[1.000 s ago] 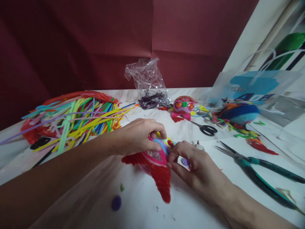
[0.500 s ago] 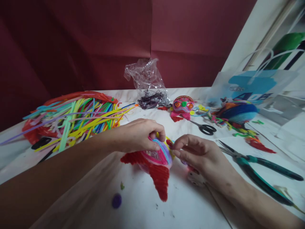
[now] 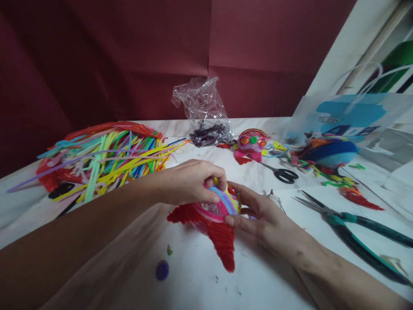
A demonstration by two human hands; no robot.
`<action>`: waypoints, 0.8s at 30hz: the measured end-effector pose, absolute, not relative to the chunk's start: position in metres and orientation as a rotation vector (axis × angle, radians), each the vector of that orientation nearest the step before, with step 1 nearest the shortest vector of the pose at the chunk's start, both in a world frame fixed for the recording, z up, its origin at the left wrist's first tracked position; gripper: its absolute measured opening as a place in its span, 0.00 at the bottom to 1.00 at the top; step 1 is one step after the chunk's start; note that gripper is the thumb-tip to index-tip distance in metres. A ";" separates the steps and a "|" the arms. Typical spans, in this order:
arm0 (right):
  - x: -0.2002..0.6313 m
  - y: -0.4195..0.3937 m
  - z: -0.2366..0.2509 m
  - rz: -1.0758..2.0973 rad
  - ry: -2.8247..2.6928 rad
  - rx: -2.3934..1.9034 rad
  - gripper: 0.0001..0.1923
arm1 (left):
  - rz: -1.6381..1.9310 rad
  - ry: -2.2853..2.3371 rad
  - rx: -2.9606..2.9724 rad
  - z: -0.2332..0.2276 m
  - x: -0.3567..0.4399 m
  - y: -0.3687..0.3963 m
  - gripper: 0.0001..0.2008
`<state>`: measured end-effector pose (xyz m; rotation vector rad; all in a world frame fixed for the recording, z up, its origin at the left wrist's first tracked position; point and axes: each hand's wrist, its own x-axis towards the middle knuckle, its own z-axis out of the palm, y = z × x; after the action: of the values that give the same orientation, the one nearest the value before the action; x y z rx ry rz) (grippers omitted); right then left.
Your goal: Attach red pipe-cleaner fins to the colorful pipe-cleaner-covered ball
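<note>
Between my hands is a rounded pipe-cleaner fish (image 3: 211, 209) with pink, blue, lilac and yellow stripes and a fuzzy red forked tail (image 3: 222, 247) pointing toward me. My left hand (image 3: 201, 183) grips its top from the left, thumb on the stripes and fingers curled over the upper edge. Around its right side closes my right hand (image 3: 254, 211), with the thumb low on the pink edge and the fingers behind. The fish's far side is hidden. On the white table nearer to me lie a small purple disc (image 3: 162, 270) and a green scrap (image 3: 169, 249).
Pliers with green handles (image 3: 342, 219) lie open at right. Behind are black-handled scissors (image 3: 284, 175), a pink pipe-cleaner figure (image 3: 251, 144), a blue yarn-like ball (image 3: 335, 153) and a clear plastic bag (image 3: 203, 107). Loose pipe cleaners (image 3: 122, 155) are heaped at left.
My right hand has gone from pinching at the yellow edge to spreading around the fish's right side. My left hand keeps its hold. The view has shifted slightly.
</note>
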<state>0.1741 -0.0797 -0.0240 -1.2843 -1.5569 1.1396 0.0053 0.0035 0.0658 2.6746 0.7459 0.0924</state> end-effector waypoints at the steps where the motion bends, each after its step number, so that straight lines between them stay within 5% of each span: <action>1: 0.175 -0.079 -0.023 1.159 -1.568 -1.257 0.32 | 0.101 0.736 2.673 0.065 0.005 0.004 0.08; 24: 0.181 -0.082 -0.012 1.072 -1.695 -1.223 0.20 | 0.126 0.721 2.588 0.064 0.005 0.008 0.09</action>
<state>0.1809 -0.0821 -0.0121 -1.2227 -1.6954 1.0721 0.0050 0.0078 0.0641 2.5877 0.7214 0.1263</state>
